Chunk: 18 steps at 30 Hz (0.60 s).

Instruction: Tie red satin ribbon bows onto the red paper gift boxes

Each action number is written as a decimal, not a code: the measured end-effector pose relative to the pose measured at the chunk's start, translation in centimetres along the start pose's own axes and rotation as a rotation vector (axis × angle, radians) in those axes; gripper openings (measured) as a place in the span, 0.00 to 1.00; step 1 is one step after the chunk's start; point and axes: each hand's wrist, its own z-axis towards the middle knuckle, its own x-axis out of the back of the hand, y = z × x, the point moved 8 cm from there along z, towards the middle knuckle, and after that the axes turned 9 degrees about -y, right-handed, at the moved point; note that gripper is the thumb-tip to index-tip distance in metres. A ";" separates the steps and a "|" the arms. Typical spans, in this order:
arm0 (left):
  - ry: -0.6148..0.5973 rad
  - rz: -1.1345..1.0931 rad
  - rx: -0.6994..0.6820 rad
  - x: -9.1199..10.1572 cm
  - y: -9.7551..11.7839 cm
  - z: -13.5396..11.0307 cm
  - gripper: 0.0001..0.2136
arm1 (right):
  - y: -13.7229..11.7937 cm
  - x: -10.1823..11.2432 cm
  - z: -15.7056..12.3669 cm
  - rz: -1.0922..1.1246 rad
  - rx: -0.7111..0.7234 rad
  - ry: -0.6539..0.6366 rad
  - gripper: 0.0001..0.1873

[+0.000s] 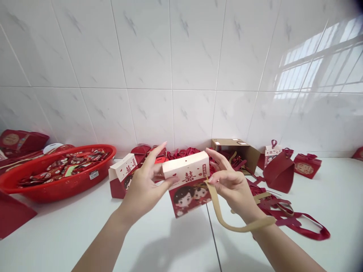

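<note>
Between my hands, above the white table, is a red and cream gift box (188, 189) printed with two cartoon figures and a red character. My left hand (149, 181) grips its left end, thumb on the front face and fingers behind. At the right end, my right hand (231, 185) pinches a tan strap (224, 221) against the box's edge. The strap's long end curls loose below my right wrist. A similar cream and red box (121, 175) stands just left of my left hand.
A red plastic basin (93, 172) full of wrapped sweets (68, 166) sits at left. Along the tiled wall stands an open cardboard box (252, 156) with straps inside. Red straps and ribbons (300, 223) lie at right, near a dark red box (279, 172) and a smaller red box (307, 165).
</note>
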 end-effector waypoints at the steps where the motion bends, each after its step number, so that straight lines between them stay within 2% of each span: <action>1: 0.025 -0.045 -0.038 -0.4 0.8 -0.5 0.37 | -0.4 -0.2 0.0 0.008 0.017 -0.012 0.07; 3: 0.074 -0.118 -0.107 -1.1 2.0 -1.3 0.33 | -1.4 -0.4 -0.1 -0.020 0.058 -0.022 0.10; 5: 0.114 -0.176 -0.133 -1.6 2.5 -1.7 0.29 | -2.5 -0.3 -0.4 -0.112 0.103 0.027 0.11; 7: 0.109 -0.231 -0.101 -2.0 2.0 -1.7 0.22 | -3.5 -0.2 -0.8 -0.213 0.135 0.088 0.11; 10: 0.034 -0.359 -0.054 -3.0 0.8 -1.3 0.07 | -4.2 -0.6 -1.2 -0.263 0.149 0.094 0.11; 13: 0.022 -0.441 -0.117 -3.4 0.6 -1.1 0.08 | -4.2 -0.9 -1.3 -0.243 0.139 0.082 0.12; 18: 0.051 -0.260 -0.241 -3.4 2.0 -1.6 0.09 | -3.6 -1.0 -1.1 -0.215 0.096 0.116 0.12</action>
